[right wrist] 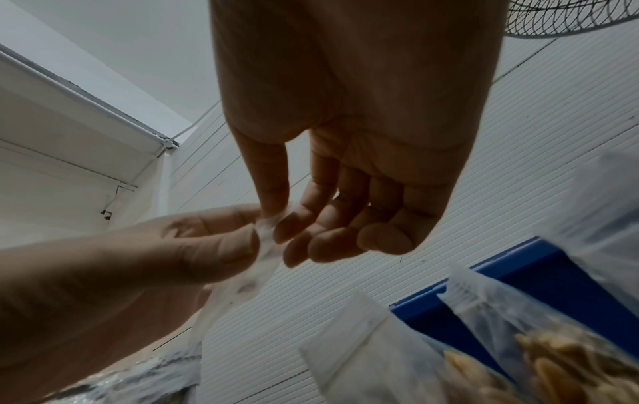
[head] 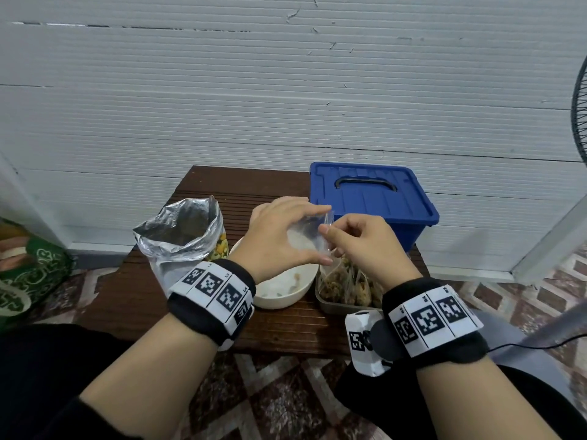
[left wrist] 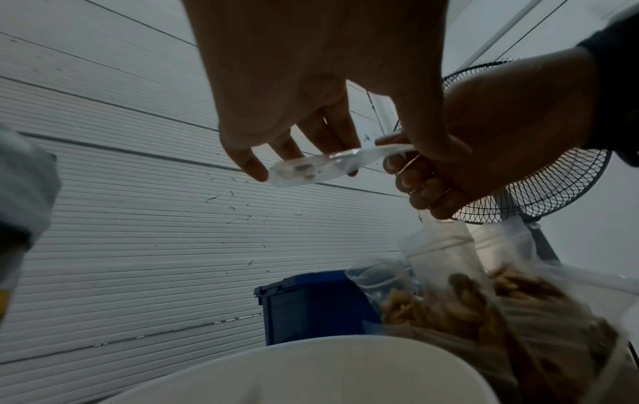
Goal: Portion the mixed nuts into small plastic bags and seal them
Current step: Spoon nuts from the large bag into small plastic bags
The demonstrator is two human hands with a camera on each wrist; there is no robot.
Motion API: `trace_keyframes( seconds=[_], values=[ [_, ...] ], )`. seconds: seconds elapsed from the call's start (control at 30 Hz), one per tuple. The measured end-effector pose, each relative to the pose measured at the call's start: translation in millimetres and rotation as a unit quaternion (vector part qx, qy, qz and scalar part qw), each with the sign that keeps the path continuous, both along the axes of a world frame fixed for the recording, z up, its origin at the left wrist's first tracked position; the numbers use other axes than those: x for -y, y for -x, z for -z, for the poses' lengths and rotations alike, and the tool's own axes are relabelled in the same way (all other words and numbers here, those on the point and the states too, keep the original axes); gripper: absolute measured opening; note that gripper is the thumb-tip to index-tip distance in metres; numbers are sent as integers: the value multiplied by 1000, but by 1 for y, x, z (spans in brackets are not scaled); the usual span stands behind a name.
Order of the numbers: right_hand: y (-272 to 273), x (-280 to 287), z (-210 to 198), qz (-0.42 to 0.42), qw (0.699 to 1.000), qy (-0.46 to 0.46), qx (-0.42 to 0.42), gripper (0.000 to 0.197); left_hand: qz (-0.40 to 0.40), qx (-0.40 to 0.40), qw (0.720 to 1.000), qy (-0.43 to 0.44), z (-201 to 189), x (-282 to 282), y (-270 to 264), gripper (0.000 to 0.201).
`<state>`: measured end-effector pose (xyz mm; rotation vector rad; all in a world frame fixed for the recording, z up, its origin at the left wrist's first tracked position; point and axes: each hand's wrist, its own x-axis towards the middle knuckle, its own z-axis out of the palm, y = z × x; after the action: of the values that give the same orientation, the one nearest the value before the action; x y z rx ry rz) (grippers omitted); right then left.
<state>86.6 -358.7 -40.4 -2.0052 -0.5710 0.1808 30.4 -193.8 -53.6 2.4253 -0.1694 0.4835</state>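
Observation:
A small clear plastic bag (head: 309,235) hangs in the air over the white bowl (head: 286,292), held by both hands. My left hand (head: 279,233) pinches its left side between thumb and fingers. My right hand (head: 355,239) pinches the bag's right edge at the top. In the left wrist view the small bag (left wrist: 311,168) looks nearly flat, with a few crumbs inside. In the right wrist view the small bag (right wrist: 263,246) sits between both thumbs. The bowl holds only a few nuts. A big foil bag of mixed nuts (head: 184,236) stands open at the left.
A metal tray (head: 330,306) with several filled nut bags (head: 346,281) sits right of the bowl. A blue lidded box (head: 371,198) stands behind them on the dark wooden table (head: 143,296). A fan (head: 579,112) is at the far right, a green sack (head: 28,274) at the left.

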Motion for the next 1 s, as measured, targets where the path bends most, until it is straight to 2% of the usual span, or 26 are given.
trace_keyframes(
  seconds=[0.13,0.27,0.5,0.63,0.77,1.0],
  values=[
    [0,0,-2,18,998,-37,-41,35,-14,7,997,70,1,1,1,71],
    [-2,2,-2,25,998,-43,-48,22,-13,20,992,122,-5,3,5,57],
    [-2,1,-2,48,999,-23,1,17,-47,11,987,150,-7,3,6,44],
    [1,0,-4,42,998,-40,-1,21,-56,0,986,156,-6,1,7,45],
    [1,-4,-3,31,999,-15,28,14,-54,-9,986,156,-8,-1,9,43],
    [2,-18,-7,42,998,-50,26,25,-70,7,985,159,-23,-22,20,46]
  ],
)
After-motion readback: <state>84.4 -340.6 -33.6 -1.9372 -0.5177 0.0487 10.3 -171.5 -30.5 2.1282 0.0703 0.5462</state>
